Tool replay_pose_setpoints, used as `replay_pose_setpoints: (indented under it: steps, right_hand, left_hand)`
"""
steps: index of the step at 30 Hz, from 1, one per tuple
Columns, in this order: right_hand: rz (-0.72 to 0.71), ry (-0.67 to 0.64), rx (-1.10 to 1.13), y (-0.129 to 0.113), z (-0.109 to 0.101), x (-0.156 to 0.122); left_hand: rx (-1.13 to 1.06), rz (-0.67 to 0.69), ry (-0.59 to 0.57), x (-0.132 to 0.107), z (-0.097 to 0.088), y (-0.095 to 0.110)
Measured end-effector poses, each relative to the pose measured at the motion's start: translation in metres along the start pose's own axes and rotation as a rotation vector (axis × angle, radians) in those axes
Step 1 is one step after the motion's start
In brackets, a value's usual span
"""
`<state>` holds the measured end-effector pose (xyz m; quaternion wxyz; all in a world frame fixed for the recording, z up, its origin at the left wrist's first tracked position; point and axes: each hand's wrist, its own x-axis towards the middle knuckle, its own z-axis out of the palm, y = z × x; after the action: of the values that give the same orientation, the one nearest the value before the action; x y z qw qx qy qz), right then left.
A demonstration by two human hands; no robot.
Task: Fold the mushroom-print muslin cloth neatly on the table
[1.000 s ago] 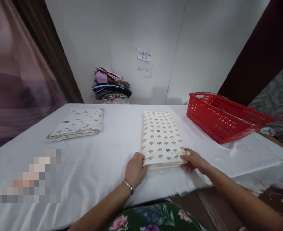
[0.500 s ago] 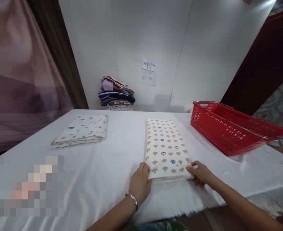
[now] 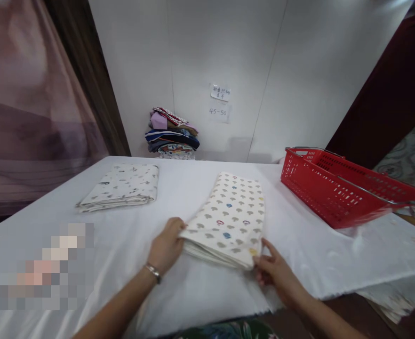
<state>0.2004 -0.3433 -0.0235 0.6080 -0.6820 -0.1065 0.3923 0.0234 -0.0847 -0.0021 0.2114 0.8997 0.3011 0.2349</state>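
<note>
A folded white cloth with a mushroom print (image 3: pixel 230 212) lies in front of me, its near end lifted and bent to the left. My left hand (image 3: pixel 167 242) is closed on its near left corner, with a bracelet on the wrist. At the near right corner my right hand (image 3: pixel 273 268) pinches the edge between thumb and fingers. The folded layers show along the near edge. Further left on the table rests another folded white cloth with a small scattered print (image 3: pixel 124 185), untouched.
A white-covered table (image 3: pixel 115 254) spreads before me. The red basket (image 3: pixel 334 188) stands at its right side. A stack of folded fabrics (image 3: pixel 172 136) is by the wall at the back, left of paper signs (image 3: pixel 220 101). A blurred-out patch covers the lower left.
Both hands have moved left with the near end of the mushroom-print cloth, which now slants and lifts. The other cloth and the basket stay in place; the view has shifted slightly.
</note>
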Motion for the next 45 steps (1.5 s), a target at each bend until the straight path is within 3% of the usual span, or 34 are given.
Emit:
replay_pose_setpoints:
  steps: [2,4,6,8,10,12,14,16,19,25,29,34,37,41,45]
  right_hand:
    - [0.02,-0.227,-0.022,0.008,0.021,-0.012]
    - [-0.028,-0.364,-0.076,0.007,0.029,-0.009]
    - [-0.148,-0.303,-0.147,-0.003,0.018,0.011]
    - [-0.267,-0.116,-0.254,-0.018,-0.009,0.045]
    - [-0.367,0.134,-0.404,-0.035,-0.043,0.082]
    - [-0.448,0.295,-0.588,-0.05,-0.075,0.116]
    - [-0.529,0.341,-0.812,-0.062,-0.097,0.143]
    - [-0.597,0.28,-1.057,-0.072,-0.107,0.165]
    - [-0.638,0.115,-1.34,-0.08,-0.109,0.193]
    - [-0.79,-0.187,-1.62,-0.093,-0.101,0.237]
    - [-0.858,-0.195,-1.68,-0.098,-0.097,0.24]
    - [-0.844,-0.031,-1.676,-0.09,-0.088,0.229]
    - [-0.844,0.06,-1.637,-0.091,-0.089,0.222]
    - [-0.926,0.198,-1.524,-0.117,-0.099,0.196]
    - [-1.123,0.318,-1.396,-0.166,-0.109,0.141]
  left_hand:
    - [0.07,-0.095,0.039,0.016,-0.027,-0.032]
    - [0.148,-0.276,-0.012,0.03,-0.05,-0.063]
    - [0.163,-0.349,-0.172,0.035,-0.063,-0.087]
    - [0.151,-0.344,-0.187,0.029,-0.068,-0.099]
    - [0.132,-0.188,-0.061,0.011,-0.064,-0.097]
    - [0.119,0.097,0.039,-0.015,-0.054,-0.083]
    - [0.121,0.366,-0.031,-0.043,-0.042,-0.063]
    - [0.152,0.504,-0.12,-0.065,-0.03,-0.045]
    - [0.189,0.538,-0.142,-0.08,-0.019,-0.032]
    - [0.248,0.556,-0.162,-0.066,-0.017,-0.031]
    - [0.273,0.598,-0.208,-0.056,-0.012,-0.029]
    - [0.276,0.622,-0.177,-0.052,-0.002,-0.028]
    - [0.215,0.579,-0.131,-0.05,-0.006,-0.029]
    - [0.068,0.311,0.015,-0.04,-0.035,-0.023]
    - [-0.246,0.02,0.242,-0.019,-0.088,-0.006]
